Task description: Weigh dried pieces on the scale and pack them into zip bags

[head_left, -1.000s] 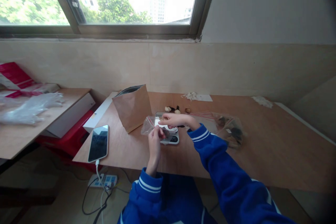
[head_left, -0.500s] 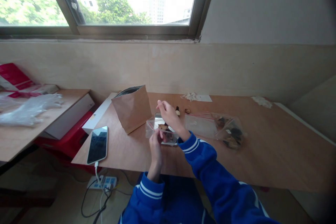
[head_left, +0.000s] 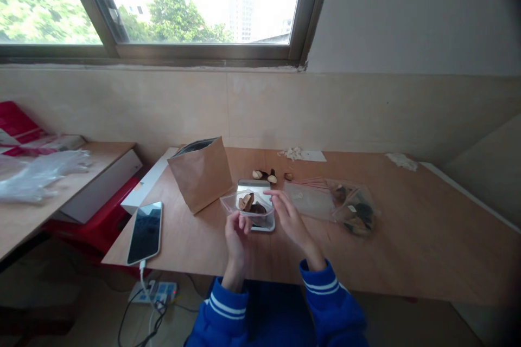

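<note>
My left hand (head_left: pixel 237 227) pinches the near edge of a clear zip bag (head_left: pixel 228 204), whose mouth gapes open. Inside the bag lie brown and dark irregular pieces (head_left: pixel 246 203) that look dried; their kind is unclear. Beside the bag's right edge is my right hand (head_left: pixel 288 219), fingers stretched out and nothing visible in them. Whether its fingertips touch the plastic I cannot tell. Beneath the bag sits a flat silver-and-white device (head_left: pixel 265 222) like a small scale, partly covered. Several pale and dark pieces (head_left: pixel 272 177) lie just behind it.
A brown paper bag (head_left: pixel 201 176) stands open at the left. To the right lies another clear zip bag (head_left: pixel 309 199) with dark pieces at one end. A charging phone (head_left: pixel 145 233) rests near the table's left edge. Pale shreds (head_left: pixel 293 153) lie at the back.
My right hand has come down and right from above the bag, and its fingers have straightened. More pale and dark pieces show behind the device. My left hand still grips the bag.
</note>
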`<state>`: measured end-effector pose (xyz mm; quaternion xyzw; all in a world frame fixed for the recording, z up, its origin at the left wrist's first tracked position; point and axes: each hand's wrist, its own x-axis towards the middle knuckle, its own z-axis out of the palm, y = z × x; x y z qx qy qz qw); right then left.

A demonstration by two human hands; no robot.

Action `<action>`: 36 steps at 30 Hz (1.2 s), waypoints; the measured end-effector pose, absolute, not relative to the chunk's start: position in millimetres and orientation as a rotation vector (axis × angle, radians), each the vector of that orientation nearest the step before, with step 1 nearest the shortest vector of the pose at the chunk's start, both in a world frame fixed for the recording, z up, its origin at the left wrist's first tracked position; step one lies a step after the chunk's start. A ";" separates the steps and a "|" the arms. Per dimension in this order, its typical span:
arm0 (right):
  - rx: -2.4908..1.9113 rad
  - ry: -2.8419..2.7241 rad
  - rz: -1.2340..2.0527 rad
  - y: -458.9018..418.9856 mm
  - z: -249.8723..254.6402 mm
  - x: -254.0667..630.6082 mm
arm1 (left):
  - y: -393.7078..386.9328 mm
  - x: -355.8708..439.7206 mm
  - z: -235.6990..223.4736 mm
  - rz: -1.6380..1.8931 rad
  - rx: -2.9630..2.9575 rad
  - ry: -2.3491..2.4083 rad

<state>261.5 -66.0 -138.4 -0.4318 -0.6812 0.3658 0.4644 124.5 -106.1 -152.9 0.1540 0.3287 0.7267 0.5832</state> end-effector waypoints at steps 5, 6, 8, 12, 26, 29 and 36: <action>-0.865 -1.784 1.082 -83.4 -148.3 263.5 | -109.4 129.9 -150.8 1.592 0.433 0.810; -0.873 -1.794 1.102 -84.9 -148.3 262.8 | -109.9 130.4 -150.4 1.582 0.448 0.816; -0.912 -1.811 1.101 -86.6 -147.5 260.6 | -110.2 131.1 -150.3 1.540 0.503 0.829; -0.890 -1.887 1.027 -88.0 -143.7 256.8 | -107.9 130.7 -152.6 1.460 0.634 0.855; -1.076 -1.223 0.916 -49.7 -144.8 273.8 | -84.2 95.7 -152.8 1.583 1.164 1.065; -1.030 -1.287 0.854 -47.9 -142.1 259.2 | -72.1 103.6 -148.0 1.561 1.264 0.991; -1.018 -1.223 0.868 -40.2 -133.4 252.0 | -57.6 112.6 -151.6 1.719 1.112 1.154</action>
